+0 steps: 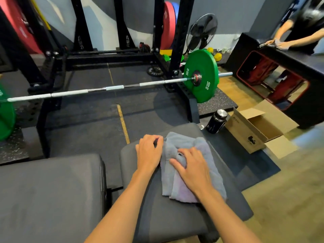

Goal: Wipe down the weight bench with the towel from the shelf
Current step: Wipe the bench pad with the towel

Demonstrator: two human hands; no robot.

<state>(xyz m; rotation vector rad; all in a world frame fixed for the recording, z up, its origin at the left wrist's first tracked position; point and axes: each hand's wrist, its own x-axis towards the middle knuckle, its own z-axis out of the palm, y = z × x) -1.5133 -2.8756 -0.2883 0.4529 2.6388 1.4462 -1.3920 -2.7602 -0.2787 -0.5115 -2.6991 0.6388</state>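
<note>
From the head camera, looking down, the grey towel (188, 140) lay in folds on the small dark pad of the bench (157, 216), on the right half of it. Both bare arms reached forward over the pad.

The right hand (191, 170) was on top of the towel. Its fingers were bent and its thumb was tucked in, and they squeezed a bunch of the cloth between them.

The left hand (149, 151) lay palm down on the pad, right at the left edge of the towel. Its fingers were curled and the tips were at the cloth, but I could not tell if they held the edge or only touched it.

To the left, just beside the small pad, was a bigger dark pad (49, 199) with a gap between the two.

Past the bench a long silver bar (87, 91) ran across a black rack (177, 41). A green round weight (206, 65) sat on its right end, and part of another green one (6, 118) showed at the far left.

On the floor to the right of the bench stood a black bottle (216, 121) with a shiny lid. Just beside it was an open brown box (254, 130).

Farther back stood a black fan (201, 32) and red round weights (168, 25) on the rack. In the top right corner another person (305, 27) leaned on a big black block (315, 109) — both of their hands were on its top.
</note>
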